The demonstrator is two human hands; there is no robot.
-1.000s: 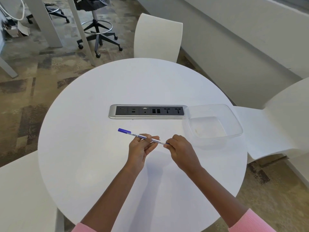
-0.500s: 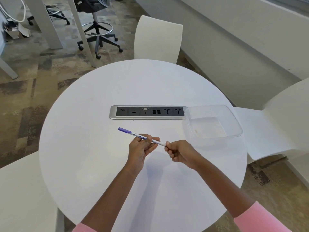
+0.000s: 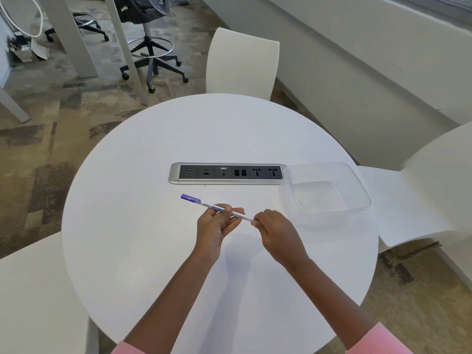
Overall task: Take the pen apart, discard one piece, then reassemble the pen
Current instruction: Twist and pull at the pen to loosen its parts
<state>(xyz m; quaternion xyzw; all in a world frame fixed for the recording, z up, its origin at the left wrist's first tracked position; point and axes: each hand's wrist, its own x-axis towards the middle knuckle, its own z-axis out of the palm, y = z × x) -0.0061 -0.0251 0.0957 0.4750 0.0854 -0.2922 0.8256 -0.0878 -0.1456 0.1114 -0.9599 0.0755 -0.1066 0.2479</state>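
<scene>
Both hands mine: left hand (image 3: 217,226) grips whiteboard marker (image 3: 219,209) mid-barrel; right hand (image 3: 277,231) pinches its end, above bench (image 3: 153,251).

pen (image 3: 205,203): white barrel, purple cap at its upper-left end, blue lettering band
table (image 3: 153,251): plain white
socket strip (image 3: 226,172): silver frame, black face
container (image 3: 316,164): clear, colourless
chair (image 3: 242,62): white, top centre
sleeves (image 3: 378,341): pink, bottom edge
carpet (image 3: 38,175): mottled brown, tan and grey patches, left side
office chair (image 3: 150,57): dark grey, chrome ring, upper left
</scene>
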